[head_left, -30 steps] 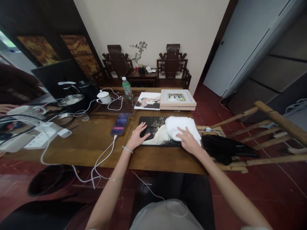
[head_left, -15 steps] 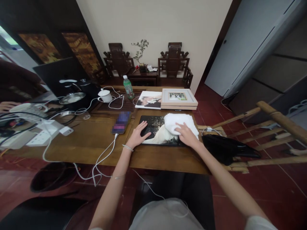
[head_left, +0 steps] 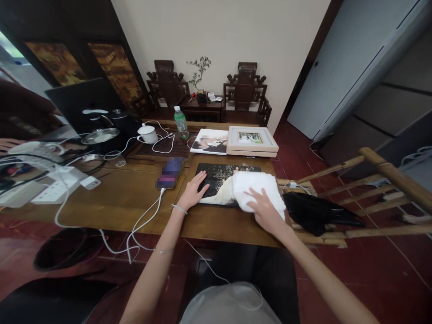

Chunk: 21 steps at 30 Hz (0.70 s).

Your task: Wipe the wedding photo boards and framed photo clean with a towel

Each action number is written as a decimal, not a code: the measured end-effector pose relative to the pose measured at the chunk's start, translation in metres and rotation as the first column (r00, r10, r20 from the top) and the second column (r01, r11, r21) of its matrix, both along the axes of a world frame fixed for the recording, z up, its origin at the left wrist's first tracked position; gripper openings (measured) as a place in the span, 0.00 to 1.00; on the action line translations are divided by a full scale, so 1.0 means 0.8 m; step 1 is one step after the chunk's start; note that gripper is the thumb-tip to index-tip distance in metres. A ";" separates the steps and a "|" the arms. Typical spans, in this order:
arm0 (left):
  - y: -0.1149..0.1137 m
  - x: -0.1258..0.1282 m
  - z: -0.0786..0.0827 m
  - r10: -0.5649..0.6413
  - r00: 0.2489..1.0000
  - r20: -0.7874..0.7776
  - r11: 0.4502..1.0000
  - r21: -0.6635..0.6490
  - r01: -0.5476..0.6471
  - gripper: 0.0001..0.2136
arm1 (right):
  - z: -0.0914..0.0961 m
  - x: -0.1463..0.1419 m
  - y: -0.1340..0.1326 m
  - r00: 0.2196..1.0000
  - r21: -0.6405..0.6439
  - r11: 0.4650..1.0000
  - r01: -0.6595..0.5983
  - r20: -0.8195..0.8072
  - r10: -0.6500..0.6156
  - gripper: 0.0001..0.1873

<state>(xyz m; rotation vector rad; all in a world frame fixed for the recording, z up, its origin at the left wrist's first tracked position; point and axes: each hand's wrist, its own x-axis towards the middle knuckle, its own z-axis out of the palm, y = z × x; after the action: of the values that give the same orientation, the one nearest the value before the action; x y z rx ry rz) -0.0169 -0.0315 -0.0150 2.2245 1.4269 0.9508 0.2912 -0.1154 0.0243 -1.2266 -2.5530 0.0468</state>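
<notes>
Since the earlier frames the white cloth [head_left: 257, 188] and the right hand [head_left: 265, 209] have slid toward the near right corner of the dark photo panel [head_left: 216, 179]. The far right strip of the panel is now uncovered. The left hand [head_left: 193, 193] has stayed put.

Right hand: palm down on the cloth, fingers stretched out and slightly spread. It presses on the cloth and is not closed around it. The cloth is folded and lies on the panel's right part, overhanging its near right corner.

Left hand: flat and open, fingers spread, on the panel's left edge with the heel on the counter [head_left: 118, 198]. It grips nothing. A thin band sits at the wrist.

The panel lies flat near the counter's front edge, directly ahead of the person.

- Phone [head_left: 169, 173], screen blurred, just left of the panel, with a white cable running off the counter's near edge.
- Behind the panel: a light wooden framed picture [head_left: 251, 140] and a loose photo print [head_left: 209, 141] side by side.
- Farther back: green bottle [head_left: 181, 122], upright, and white lidded cup [head_left: 147, 133].
- Far left: white power strip [head_left: 57, 191] among the cables, and a metal pot lid [head_left: 100, 135].
- Right of the counter: black bag [head_left: 315, 211] on a bamboo chair frame [head_left: 384, 171], close to the cloth, contact unclear.
</notes>
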 end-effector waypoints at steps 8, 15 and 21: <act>0.001 -0.002 0.002 -0.023 1.000 0.015 0.999 0.026 0.022 0.24 | 0.008 -0.005 -0.023 0.999 -0.049 0.998 -0.045 -0.014 0.045 0.28; 0.002 -0.006 0.001 -0.022 1.000 0.011 1.000 0.002 0.022 0.25 | 0.033 -0.018 0.123 0.992 -0.101 0.987 0.124 0.014 -0.123 0.30; 0.001 -0.003 0.000 -0.013 1.000 0.016 1.000 0.014 0.012 0.24 | 0.029 -0.021 0.130 0.987 -0.083 0.984 0.159 0.024 -0.157 0.30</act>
<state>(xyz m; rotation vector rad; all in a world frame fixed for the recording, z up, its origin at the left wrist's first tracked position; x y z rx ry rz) -0.0195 -0.0304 -0.0147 2.2280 1.4016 0.9758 0.2743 -0.0114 0.0473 -1.4642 -2.4824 0.1110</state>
